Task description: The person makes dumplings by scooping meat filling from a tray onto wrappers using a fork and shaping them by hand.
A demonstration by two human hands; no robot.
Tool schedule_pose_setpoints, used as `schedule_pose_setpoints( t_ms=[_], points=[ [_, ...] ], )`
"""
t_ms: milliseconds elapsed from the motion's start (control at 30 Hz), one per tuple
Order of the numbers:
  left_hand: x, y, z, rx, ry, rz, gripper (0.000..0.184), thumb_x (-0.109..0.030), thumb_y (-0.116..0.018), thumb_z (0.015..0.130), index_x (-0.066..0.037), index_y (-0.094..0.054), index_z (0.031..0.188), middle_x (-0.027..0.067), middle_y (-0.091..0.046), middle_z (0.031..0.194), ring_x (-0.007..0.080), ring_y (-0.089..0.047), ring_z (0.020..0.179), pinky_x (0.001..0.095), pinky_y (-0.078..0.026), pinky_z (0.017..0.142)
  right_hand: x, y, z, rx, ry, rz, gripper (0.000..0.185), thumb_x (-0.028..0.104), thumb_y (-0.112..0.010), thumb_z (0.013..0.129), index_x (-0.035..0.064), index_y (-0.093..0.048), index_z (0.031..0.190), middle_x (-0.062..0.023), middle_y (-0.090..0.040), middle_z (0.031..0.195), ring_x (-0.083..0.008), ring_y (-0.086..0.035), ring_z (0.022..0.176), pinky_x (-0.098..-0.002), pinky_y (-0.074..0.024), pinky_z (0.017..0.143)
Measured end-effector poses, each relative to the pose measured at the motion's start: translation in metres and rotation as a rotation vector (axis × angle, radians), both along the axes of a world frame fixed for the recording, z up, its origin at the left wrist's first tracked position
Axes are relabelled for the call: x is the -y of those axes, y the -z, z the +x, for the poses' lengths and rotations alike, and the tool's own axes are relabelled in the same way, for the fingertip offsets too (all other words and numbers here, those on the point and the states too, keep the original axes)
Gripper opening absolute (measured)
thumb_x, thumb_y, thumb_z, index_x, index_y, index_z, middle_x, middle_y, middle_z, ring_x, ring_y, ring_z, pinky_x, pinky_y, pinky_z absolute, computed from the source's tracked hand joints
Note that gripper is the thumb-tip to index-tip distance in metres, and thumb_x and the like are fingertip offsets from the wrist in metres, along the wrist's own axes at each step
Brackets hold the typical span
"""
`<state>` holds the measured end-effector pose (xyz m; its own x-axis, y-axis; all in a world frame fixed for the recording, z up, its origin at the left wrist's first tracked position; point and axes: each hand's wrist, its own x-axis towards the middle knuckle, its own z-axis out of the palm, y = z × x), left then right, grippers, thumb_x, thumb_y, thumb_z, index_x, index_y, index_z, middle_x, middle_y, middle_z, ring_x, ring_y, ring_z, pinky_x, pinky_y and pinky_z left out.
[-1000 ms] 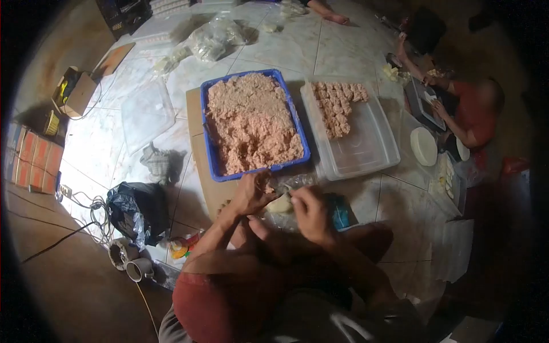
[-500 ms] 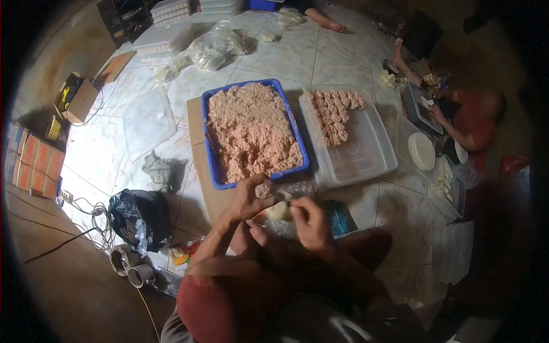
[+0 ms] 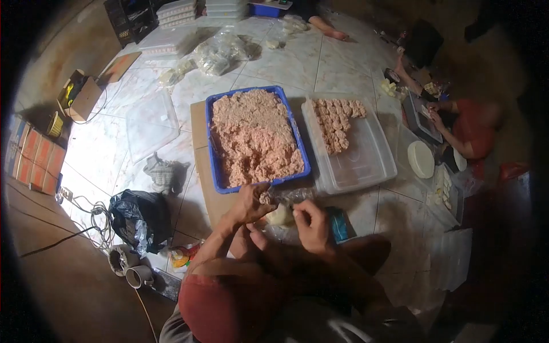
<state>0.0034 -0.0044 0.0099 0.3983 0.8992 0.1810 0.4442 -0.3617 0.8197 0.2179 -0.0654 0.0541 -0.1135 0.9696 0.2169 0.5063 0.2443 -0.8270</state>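
My left hand (image 3: 249,206) is closed around a lump of minced meat (image 3: 265,198), part of which shows between thumb and fingers. It is just below the near edge of a blue tub (image 3: 304,153) heaped with pink minced meat (image 3: 254,131). My right hand (image 3: 314,227) is curled, thumb and forefinger close together; whatever it pinches is too small to make out. Between my hands, low down, is a pale rounded thing (image 3: 280,215), partly hidden and of unclear kind. Clear plastic (image 3: 294,195) lies crumpled just beyond it.
Right of the tub, a clear plastic box (image 3: 357,166) holds rows of meat portions (image 3: 334,123). Cardboard (image 3: 200,151) lies under the tub. A teal packet (image 3: 338,224) is beside my right hand. At far right, another person (image 3: 477,131) works over a tray (image 3: 422,117).
My left fingers cover more of the meat lump than before. My right hand has drawn slightly away from the pale thing. The view has shifted a little; the other person's hands have moved.
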Motion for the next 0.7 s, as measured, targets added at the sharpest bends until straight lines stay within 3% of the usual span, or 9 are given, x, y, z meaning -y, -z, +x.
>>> schedule_pose_setpoints(
  t_ms=[67, 133, 233, 400, 467, 533, 600, 633, 700],
  points=[
    [0.006, -0.004, 0.005, 0.159, -0.027, -0.178, 0.037, -0.023, -0.084, 0.073, -0.001, -0.068, 0.098, 0.0226, -0.068, 0.087, 0.0366, -0.068, 0.082, 0.0403, -0.052, 0.069, 0.009, 0.005, 0.001, -0.028, 0.061, 0.006, 0.009, 0.007, -0.062, 0.095, -0.0012, -0.064, 0.098, -0.0163, -0.068, 0.089, -0.0224, -0.067, 0.082, -0.0341, -0.0501, 0.074],
    [0.005, -0.005, 0.006, 0.011, -0.073, -0.213, 0.037, -0.022, -0.086, 0.073, 0.001, -0.067, 0.094, 0.0172, -0.067, 0.078, 0.0287, -0.069, 0.078, 0.0385, -0.052, 0.068, 0.001, 0.006, -0.001, -0.010, -0.044, -0.064, 0.009, 0.007, -0.062, 0.095, -0.0002, -0.064, 0.100, -0.0147, -0.067, 0.088, -0.0205, -0.066, 0.080, -0.0334, -0.0498, 0.071],
    [0.010, -0.012, 0.006, 0.584, -0.035, -0.207, 0.041, -0.022, -0.092, 0.070, 0.001, -0.067, 0.094, 0.0047, -0.063, 0.076, 0.0133, -0.059, 0.073, 0.0336, -0.049, 0.065, 0.003, -0.018, 0.008, -0.019, 0.024, -0.066, 0.011, 0.008, -0.061, 0.095, -0.0004, -0.064, 0.101, -0.0142, -0.067, 0.087, -0.0230, -0.066, 0.079, -0.0341, -0.0501, 0.071],
    [0.002, -0.015, 0.014, 0.126, 0.059, -0.244, 0.052, -0.028, -0.092, 0.070, 0.001, -0.065, 0.104, 0.0061, -0.065, 0.078, 0.0167, -0.058, 0.070, 0.0349, -0.049, 0.064, -0.065, -0.011, -0.001, 0.130, -0.019, 0.158, 0.024, 0.002, -0.059, 0.091, -0.0016, -0.065, 0.114, -0.0192, -0.067, 0.111, -0.0384, -0.064, 0.103, -0.0416, -0.0511, 0.088],
    [0.004, -0.001, 0.028, 0.479, 0.066, -0.171, 0.071, -0.033, -0.091, 0.071, 0.003, -0.057, 0.122, 0.0080, -0.064, 0.089, 0.0173, -0.059, 0.078, 0.0347, -0.050, 0.067, -0.079, 0.000, -0.001, 0.305, -0.059, 0.198, 0.041, 0.001, -0.058, 0.090, -0.0009, -0.059, 0.131, -0.0234, -0.057, 0.133, -0.0402, -0.055, 0.122, -0.0434, -0.0457, 0.103],
    [0.012, -0.007, 0.018, 0.452, 0.028, -0.473, 0.093, -0.039, -0.088, 0.075, 0.004, -0.042, 0.142, 0.0118, -0.058, 0.114, 0.0178, -0.058, 0.102, 0.0336, -0.049, 0.083, -0.073, -0.003, -0.005, 0.136, -0.134, 0.126, 0.044, 0.006, -0.062, 0.091, -0.0026, -0.056, 0.133, -0.0259, -0.058, 0.129, -0.0405, -0.056, 0.120, -0.0444, -0.0458, 0.102],
    [0.020, -0.004, 0.023, 0.668, 0.077, -0.570, 0.097, -0.044, -0.086, 0.078, 0.003, -0.038, 0.148, 0.0113, -0.057, 0.115, 0.0189, -0.057, 0.101, 0.0360, -0.049, 0.088, -0.045, -0.023, -0.003, 0.236, -0.189, -0.057, 0.053, 0.014, -0.064, 0.090, -0.0053, -0.048, 0.137, -0.0300, -0.058, 0.125, -0.0448, -0.057, 0.117, -0.0471, -0.0468, 0.098],
    [0.020, -0.001, 0.023, 0.660, 0.138, -0.557, 0.102, -0.046, -0.082, 0.082, 0.002, -0.028, 0.154, 0.0167, -0.052, 0.133, 0.0264, -0.056, 0.117, 0.0408, -0.047, 0.098, -0.042, -0.005, 0.002, 0.119, -0.201, -0.067, 0.049, 0.018, -0.066, 0.090, -0.0033, -0.052, 0.132, -0.0273, -0.062, 0.116, -0.0436, -0.062, 0.108, -0.0474, -0.0499, 0.090],
    [0.030, -0.008, 0.034, 0.767, 0.164, -0.560, 0.103, -0.046, -0.080, 0.084, 0.001, -0.024, 0.156, 0.0190, -0.045, 0.143, 0.0309, -0.051, 0.126, 0.0432, -0.044, 0.104, -0.048, 0.006, 0.020, 0.147, -0.169, -0.042, 0.044, 0.018, -0.067, 0.090, -0.0020, -0.054, 0.128, -0.0254, -0.063, 0.111, -0.0416, -0.064, 0.102, -0.0466, -0.0509, 0.086]
  ],
)
